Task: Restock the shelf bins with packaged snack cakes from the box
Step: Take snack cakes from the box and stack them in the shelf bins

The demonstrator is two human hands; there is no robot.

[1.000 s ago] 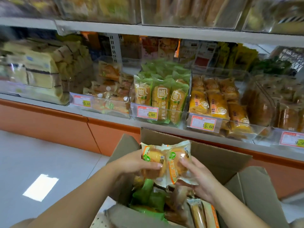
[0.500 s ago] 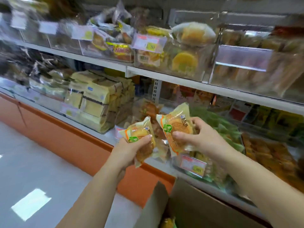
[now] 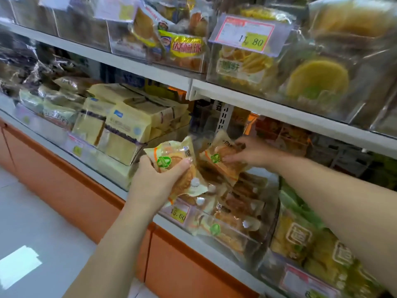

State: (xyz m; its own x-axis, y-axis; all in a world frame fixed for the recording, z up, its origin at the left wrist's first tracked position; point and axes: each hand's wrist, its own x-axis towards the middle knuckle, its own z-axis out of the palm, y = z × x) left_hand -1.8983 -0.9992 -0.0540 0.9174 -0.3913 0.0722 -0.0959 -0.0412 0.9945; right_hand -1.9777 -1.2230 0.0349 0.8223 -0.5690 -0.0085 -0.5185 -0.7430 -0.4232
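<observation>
Grey tiled floor (image 3: 43, 222) with bright light patch (image 3: 18, 265), orange shelving base (image 3: 86, 190).

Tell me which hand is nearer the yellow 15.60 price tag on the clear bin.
Left. The left hand, gripping a snack cake packet, sits just above the yellow 15.60 price tag; the right hand reaches deeper into the clear bin, up and right.

Bright, even store light fills the aisle, with a white patch of glare on the floor (image 3: 18, 264). Motion blur softens the upper shelf bins (image 3: 300, 61), and wide-angle distortion bends the shelf edges.

A shop, seemingly: price tags (image 3: 249, 36), stocked shelves (image 3: 279, 108).
</observation>
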